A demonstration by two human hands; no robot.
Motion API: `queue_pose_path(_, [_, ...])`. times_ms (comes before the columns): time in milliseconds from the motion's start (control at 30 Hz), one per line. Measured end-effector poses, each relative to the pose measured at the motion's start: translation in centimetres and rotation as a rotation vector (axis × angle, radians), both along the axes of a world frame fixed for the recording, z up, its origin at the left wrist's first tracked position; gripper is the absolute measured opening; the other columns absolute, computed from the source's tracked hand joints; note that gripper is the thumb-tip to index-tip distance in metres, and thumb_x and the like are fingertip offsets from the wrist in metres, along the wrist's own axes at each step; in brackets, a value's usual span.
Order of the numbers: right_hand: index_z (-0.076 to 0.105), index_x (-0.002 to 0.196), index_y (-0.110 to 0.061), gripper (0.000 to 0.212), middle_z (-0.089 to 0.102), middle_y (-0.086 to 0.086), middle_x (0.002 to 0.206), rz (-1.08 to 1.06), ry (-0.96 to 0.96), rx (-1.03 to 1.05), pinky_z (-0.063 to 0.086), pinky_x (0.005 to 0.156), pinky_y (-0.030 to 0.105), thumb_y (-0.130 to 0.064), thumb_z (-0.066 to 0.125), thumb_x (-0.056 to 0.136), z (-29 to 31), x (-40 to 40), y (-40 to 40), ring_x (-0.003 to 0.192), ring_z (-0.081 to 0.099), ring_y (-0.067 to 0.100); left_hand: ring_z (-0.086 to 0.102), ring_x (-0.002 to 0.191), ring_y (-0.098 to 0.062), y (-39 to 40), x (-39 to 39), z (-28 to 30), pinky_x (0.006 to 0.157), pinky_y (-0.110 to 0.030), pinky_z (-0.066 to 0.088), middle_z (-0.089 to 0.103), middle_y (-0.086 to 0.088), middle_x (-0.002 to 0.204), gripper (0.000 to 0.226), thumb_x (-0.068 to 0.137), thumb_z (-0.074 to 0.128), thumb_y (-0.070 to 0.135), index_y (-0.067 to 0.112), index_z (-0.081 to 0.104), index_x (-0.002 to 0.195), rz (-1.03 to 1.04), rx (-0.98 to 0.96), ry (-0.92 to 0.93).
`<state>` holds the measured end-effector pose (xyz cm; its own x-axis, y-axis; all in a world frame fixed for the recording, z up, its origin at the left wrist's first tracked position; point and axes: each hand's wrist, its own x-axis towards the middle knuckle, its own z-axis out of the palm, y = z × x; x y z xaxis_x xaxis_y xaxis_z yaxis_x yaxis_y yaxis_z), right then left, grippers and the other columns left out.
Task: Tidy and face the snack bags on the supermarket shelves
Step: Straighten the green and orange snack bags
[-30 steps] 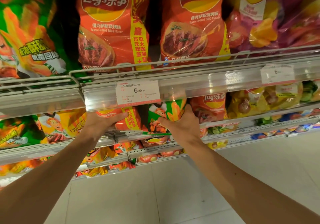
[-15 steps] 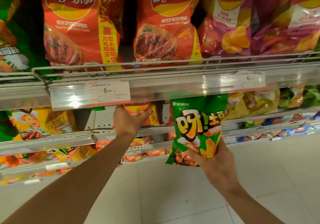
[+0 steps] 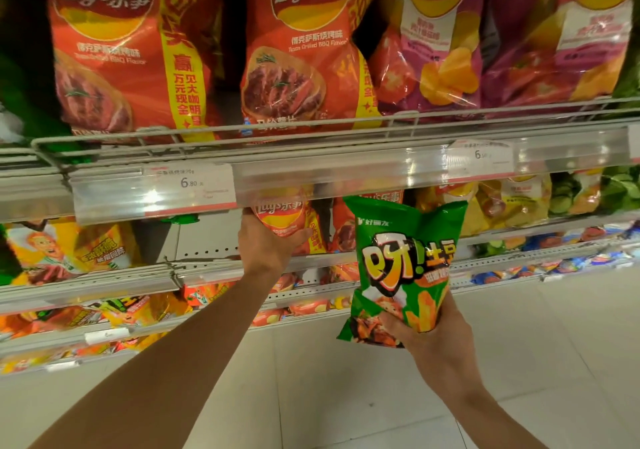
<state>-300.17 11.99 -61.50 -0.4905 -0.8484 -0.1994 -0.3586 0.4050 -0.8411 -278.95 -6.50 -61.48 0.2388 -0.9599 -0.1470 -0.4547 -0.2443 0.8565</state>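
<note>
Orange Lay's bags [image 3: 114, 53] reading "Texas Grilled BBQ Flavor" stand above a price tag [image 3: 192, 185] marked 6.80. The right hand [image 3: 427, 336] holds a crinkled green snack bag [image 3: 403, 261] upright by its bottom edge, in front of the shelves. The left hand [image 3: 265, 244] grips a small orange Lay's bag [image 3: 282, 214] on the shelf below the tag.

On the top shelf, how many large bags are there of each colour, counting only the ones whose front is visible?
Orange-red Lay's bags: 2, the left one and the middle one.
Purple Lay's bags: 2, one and another at the right edge.
Total: 4.
A dark green bag at the far left is mostly out of view, so it is not counted.
</note>
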Motion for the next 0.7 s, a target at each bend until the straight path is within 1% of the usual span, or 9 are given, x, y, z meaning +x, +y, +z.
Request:
queue_pose_path(100, [0.056,0.104,-0.04,0.054,0.069,-0.036,0.091,0.03,-0.008,-0.004,0.05,0.059,0.01,-0.033,0.093,0.066,-0.4,1.5,-0.2,0.082,0.067,-0.011,0.056,0.12,-0.028,-0.2,-0.1,0.1,0.103,-0.048,0.049,0.059,-0.007,0.127,0.099,0.057,0.094,0.046,0.013,0.041,0.134,-0.035,0.061,-0.022])
queue_pose_path(167, [0.056,0.107,-0.04,0.055,0.069,-0.035,0.093,0.045,-0.015,-0.007,0.052,0.063,0.016,-0.034,0.092,0.066,-0.4,2.7,-0.4,0.083,0.067,-0.01,0.056,0.12,-0.029,-0.2,0.3,0.3,0.103,-0.048,0.049,0.057,-0.007,0.128,0.101,0.056,0.095,0.045,0.015,0.039,0.135,-0.076,0.079,-0.011])
queue_pose_path(233, [0.055,0.111,-0.039,0.058,0.069,-0.035,0.094,0.059,-0.016,-0.009,0.054,0.065,0.018,-0.034,0.092,0.066,-0.3,4.1,-0.5,0.084,0.068,-0.009,0.057,0.118,-0.027,-0.1,1.2,0.6,0.102,-0.041,0.049,0.058,-0.006,0.128,0.103,0.053,0.097,0.041,0.017,0.038,0.133,-0.143,0.1,0.014])
queue_pose_path(300, [0.055,0.112,-0.039,0.059,0.069,-0.035,0.095,0.072,-0.007,-0.018,0.052,0.064,0.014,-0.037,0.092,0.066,0.0,5.7,-0.5,0.085,0.068,-0.009,0.059,0.117,-0.025,0.2,2.6,0.8,0.1,-0.04,0.05,0.06,-0.005,0.127,0.102,0.052,0.097,0.039,0.016,0.04,0.133,-0.221,0.121,0.062])
queue_pose_path(400, [0.056,0.114,-0.039,0.06,0.069,-0.035,0.095,0.09,-0.009,-0.037,0.05,0.059,0.008,-0.037,0.092,0.066,0.6,8.8,-0.7,0.085,0.067,-0.01,0.061,0.112,-0.026,1.5,6.0,1.0,0.101,-0.047,0.05,0.063,-0.01,0.12,0.072,0.07,0.089,0.026,0.012,0.046,0.127,-0.323,0.083,0.089])
queue_pose_path(433, [0.055,0.115,-0.04,0.061,0.069,-0.035,0.095,0.099,-0.012,-0.04,0.049,0.06,0.007,-0.037,0.092,0.066,0.8,10.1,-0.8,0.086,0.066,-0.011,0.059,0.114,-0.025,2.1,7.6,1.1,0.104,-0.044,0.048,0.062,-0.01,0.121,0.061,0.078,0.084,0.025,0.013,0.049,0.126,-0.337,0.034,0.018])
queue_pose_path(500, [0.053,0.111,-0.047,0.061,0.068,-0.038,0.094,0.116,-0.015,-0.04,0.046,0.064,0.007,-0.037,0.092,0.065,1.2,12.9,-1.1,0.086,0.065,-0.015,0.052,0.117,-0.023,3.7,11.1,1.2,0.104,-0.034,0.044,0.056,-0.007,0.124,0.046,0.088,0.073,0.03,0.014,0.053,0.127,-0.322,-0.125,-0.248])
queue_pose_path(567, [0.054,0.109,-0.048,0.059,0.068,-0.037,0.095,0.131,-0.033,-0.051,0.045,0.067,0.008,-0.034,0.092,0.066,1.5,16.0,-1.7,0.087,0.064,-0.015,0.049,0.116,-0.029,5.3,15.3,1.3,0.102,-0.038,0.043,0.054,-0.011,0.123,0.04,0.091,0.066,0.029,0.01,0.057,0.125,-0.322,-0.256,-0.505])
queue_pose_path(700, [0.057,0.115,-0.037,0.059,0.071,-0.031,0.095,0.206,-0.02,-0.032,0.048,0.067,0.007,-0.038,0.091,0.067,2.1,21.5,-3.8,0.085,0.066,-0.011,0.048,0.118,-0.038,7.5,22.7,0.8,0.1,-0.048,0.046,0.052,-0.019,0.128,0.051,0.087,0.068,0.033,0.004,0.057,0.127,-0.398,-0.234,-0.909])
